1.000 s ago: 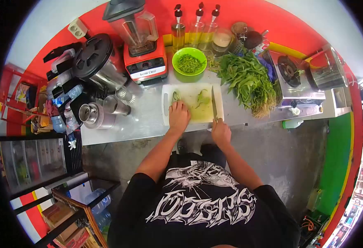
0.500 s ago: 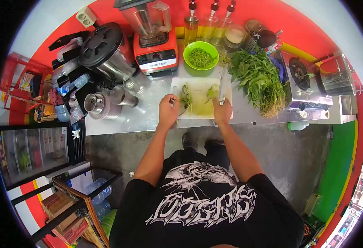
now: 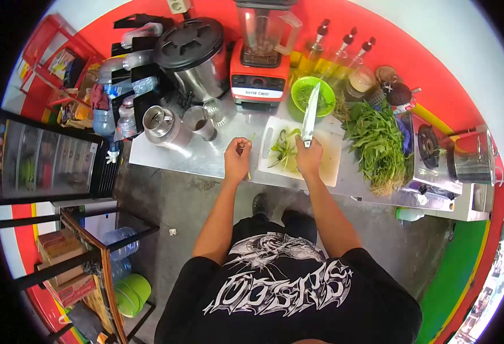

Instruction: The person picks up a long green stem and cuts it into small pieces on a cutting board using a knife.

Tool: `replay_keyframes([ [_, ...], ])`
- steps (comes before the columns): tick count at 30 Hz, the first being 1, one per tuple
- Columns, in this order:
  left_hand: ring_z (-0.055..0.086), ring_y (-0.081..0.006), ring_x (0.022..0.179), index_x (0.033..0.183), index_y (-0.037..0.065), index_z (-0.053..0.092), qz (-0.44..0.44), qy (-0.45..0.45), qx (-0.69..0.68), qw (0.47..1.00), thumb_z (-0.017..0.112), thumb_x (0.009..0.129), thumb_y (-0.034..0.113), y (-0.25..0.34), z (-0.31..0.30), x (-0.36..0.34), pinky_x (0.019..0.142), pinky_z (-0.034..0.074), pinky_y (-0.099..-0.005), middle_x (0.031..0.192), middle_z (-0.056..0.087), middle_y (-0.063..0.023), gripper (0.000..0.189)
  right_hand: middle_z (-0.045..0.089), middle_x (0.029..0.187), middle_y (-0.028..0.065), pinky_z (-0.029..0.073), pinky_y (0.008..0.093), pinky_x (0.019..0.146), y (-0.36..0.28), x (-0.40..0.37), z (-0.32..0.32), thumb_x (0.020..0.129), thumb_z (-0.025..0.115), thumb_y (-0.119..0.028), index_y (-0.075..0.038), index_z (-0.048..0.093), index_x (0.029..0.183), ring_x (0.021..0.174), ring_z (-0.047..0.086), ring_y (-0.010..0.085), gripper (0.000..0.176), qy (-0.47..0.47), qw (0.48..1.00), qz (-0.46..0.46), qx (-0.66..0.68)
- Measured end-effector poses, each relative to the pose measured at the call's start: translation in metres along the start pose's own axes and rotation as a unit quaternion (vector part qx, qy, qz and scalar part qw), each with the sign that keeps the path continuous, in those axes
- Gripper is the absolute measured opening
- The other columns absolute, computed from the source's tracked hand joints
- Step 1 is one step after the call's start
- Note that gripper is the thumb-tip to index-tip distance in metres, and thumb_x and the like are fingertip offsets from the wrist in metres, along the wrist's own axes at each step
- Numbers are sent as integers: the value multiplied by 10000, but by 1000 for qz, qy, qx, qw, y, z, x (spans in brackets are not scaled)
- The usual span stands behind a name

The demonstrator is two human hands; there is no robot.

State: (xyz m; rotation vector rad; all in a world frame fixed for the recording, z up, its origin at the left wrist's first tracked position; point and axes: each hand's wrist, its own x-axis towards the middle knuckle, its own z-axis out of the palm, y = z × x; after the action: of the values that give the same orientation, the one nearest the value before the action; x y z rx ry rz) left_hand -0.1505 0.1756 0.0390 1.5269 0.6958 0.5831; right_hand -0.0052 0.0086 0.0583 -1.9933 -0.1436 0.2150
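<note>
My right hand (image 3: 310, 157) is closed round the handle of a kitchen knife (image 3: 311, 114). Its blade points away from me, and its tip overlaps the green bowl (image 3: 326, 106) of chopped greens in view. Left of the white cutting board (image 3: 327, 167), my left hand (image 3: 238, 159) is curled at the table's front edge. A thin green stem (image 3: 252, 138) shows beside its fingers and appears to be pinched there. Leafy stems (image 3: 285, 147) lie on the board near my right hand. A big bunch of leafy greens (image 3: 377, 140) with roots lies to the board's right.
A red blender (image 3: 257, 80) stands behind the board, with pump bottles (image 3: 333, 60) right of it. Metal cups (image 3: 199, 122) and a lidded steel container (image 3: 191, 63) are on the left. A gas stove (image 3: 429, 143) bounds the right side.
The view has turned, so the table's things appear farther right. My left hand has moved left, away from the board, with the stem beside it. The knife appears raised, its tip now over the bowl.
</note>
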Motion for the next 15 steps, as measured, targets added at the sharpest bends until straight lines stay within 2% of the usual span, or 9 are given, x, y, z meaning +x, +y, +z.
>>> replay_keyframes([
  [1, 538, -57, 732, 1011, 4, 620, 8, 5, -4, 1000, 633, 981, 76, -3, -1, -1, 679, 454, -229, 870, 632, -3, 79, 557, 596, 68, 432, 378, 574, -15, -1, 0, 883, 730, -211, 16, 630, 786, 552, 475, 156, 266, 6, 998, -52, -35],
  [2, 541, -57, 741, 1018, 4, 626, 16, 9, -7, 1000, 637, 976, 72, -6, -1, -1, 679, 455, -230, 880, 632, -3, 80, 557, 596, 68, 432, 378, 574, -16, 3, 6, 883, 730, -211, 16, 630, 786, 552, 475, 156, 266, 2, 998, -54, -35],
  [4, 546, -60, 753, 1028, 15, 629, 12, 13, 2, 1000, 640, 973, 66, -7, -1, -3, 684, 456, -231, 894, 631, -4, 76, 539, 582, 35, 414, 354, 478, -21, 9, 16, 902, 728, -202, -5, 614, 785, 484, 475, 130, 255, 0, 998, -67, 12],
  [5, 553, -66, 738, 1019, 19, 637, 23, 12, 5, 1000, 642, 963, 58, -8, 0, -4, 674, 466, -239, 881, 646, -12, 69, 545, 592, 36, 406, 357, 494, -21, 10, 17, 897, 733, -210, -9, 617, 786, 490, 472, 134, 257, 3, 995, -96, -20],
  [9, 585, -87, 729, 1022, 26, 651, 25, -4, -2, 1000, 647, 945, 45, -11, 13, -7, 675, 488, -259, 866, 666, -35, 79, 550, 597, 29, 405, 352, 491, -2, 17, 22, 904, 730, -231, -14, 624, 784, 485, 478, 126, 270, -41, 996, -49, 62],
  [11, 607, -100, 732, 1052, 23, 640, 2, -25, 27, 999, 652, 936, 36, -8, 20, -8, 669, 499, -266, 862, 665, -55, 117, 554, 599, 11, 389, 325, 456, 3, 10, 12, 916, 725, -250, -24, 639, 792, 464, 481, 108, 272, -20, 992, -123, -31],
  [12, 607, -100, 732, 1052, 23, 640, 1, -25, 26, 999, 652, 936, 36, -9, 25, -8, 669, 499, -266, 862, 665, -55, 117, 554, 599, 11, 389, 325, 456, 9, 6, 9, 916, 725, -250, -24, 639, 792, 464, 481, 108, 272, -19, 992, -123, -32],
  [14, 579, -90, 713, 1081, 20, 623, -11, -54, -26, 998, 640, 955, 36, -11, 38, -7, 636, 493, -255, 893, 642, -35, 129, 560, 595, 8, 391, 320, 463, 21, -6, -1, 918, 723, -255, -21, 653, 802, 474, 491, 106, 271, -69, 998, 1, -7],
  [15, 593, -96, 729, 1104, 14, 612, -19, -71, -32, 997, 636, 952, 25, -10, 44, -6, 657, 510, -257, 892, 641, -41, 155, 563, 591, 11, 394, 320, 463, 25, -13, -6, 910, 730, -251, -18, 658, 814, 478, 501, 108, 263, -96, 995, -7, -13],
])
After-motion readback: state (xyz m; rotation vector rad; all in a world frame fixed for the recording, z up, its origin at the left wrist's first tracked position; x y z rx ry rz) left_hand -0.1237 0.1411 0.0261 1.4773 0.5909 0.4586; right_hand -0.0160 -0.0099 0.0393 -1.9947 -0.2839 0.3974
